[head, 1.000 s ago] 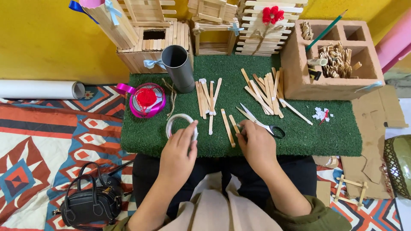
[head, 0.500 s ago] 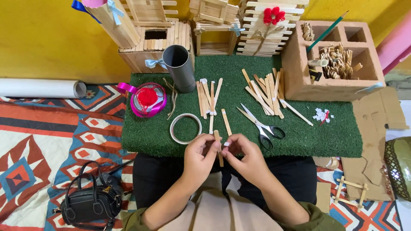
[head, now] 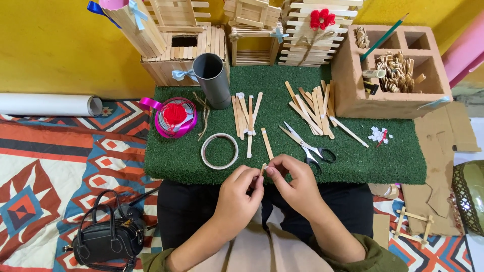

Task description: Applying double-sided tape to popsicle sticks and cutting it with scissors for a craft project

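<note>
Both hands meet at near edge of green turf mat [head: 353,166]: left hand [head: 239,194] and right hand [head: 297,184] pinch small wooden stick [head: 262,169] between fingertips. Tape ring [head: 220,150] just beyond left hand, scissors [head: 307,146] right by right hand, loose sticks [head: 312,106] further back.

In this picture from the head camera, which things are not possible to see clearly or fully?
- Wooden stick, head view: only its tip shows; the left hand and right hand cover the rest.
- Stick houses at the back: cut off by the top edge.
- White scraps on the green mat: too small to tell what they are.
- Pieces inside the block's compartment: too small and crowded to identify.
- Green object: cut off by the right edge.
</note>
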